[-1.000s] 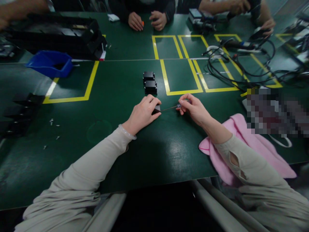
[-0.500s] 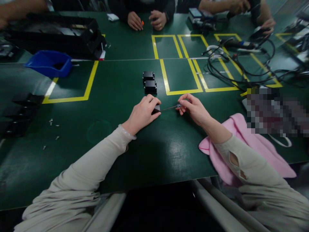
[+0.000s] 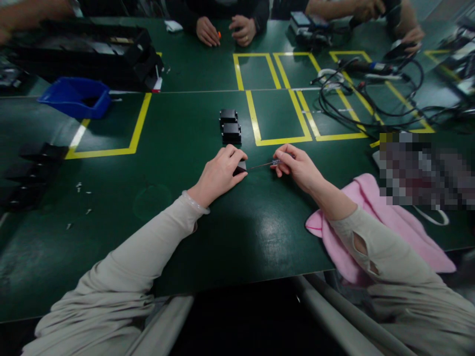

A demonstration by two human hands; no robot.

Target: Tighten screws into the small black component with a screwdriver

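My left hand (image 3: 224, 169) is closed around a small black box-shaped part (image 3: 241, 167), pressing it to the green table; fingers and palm hide much of it. In my right hand (image 3: 291, 164), a screwdriver (image 3: 275, 161) lies between thumb and fingers, its thin shaft pointing left. The shaft's tip reaches the right side of the black part, though the exact contact is too small to make out. Just beyond my left hand sit two similar black boxes (image 3: 230, 130), one behind the other, with small bright screws at their sides.
Loose screws (image 3: 78, 186) and more black parts (image 3: 27, 173) lie at the left. Behind them are a blue bin (image 3: 79, 97) and a long black tray (image 3: 137, 49). A pink cloth (image 3: 371, 207) lies under my right forearm. Cables (image 3: 356, 106) spread at right. Co-workers' hands (image 3: 243, 30) rest opposite.
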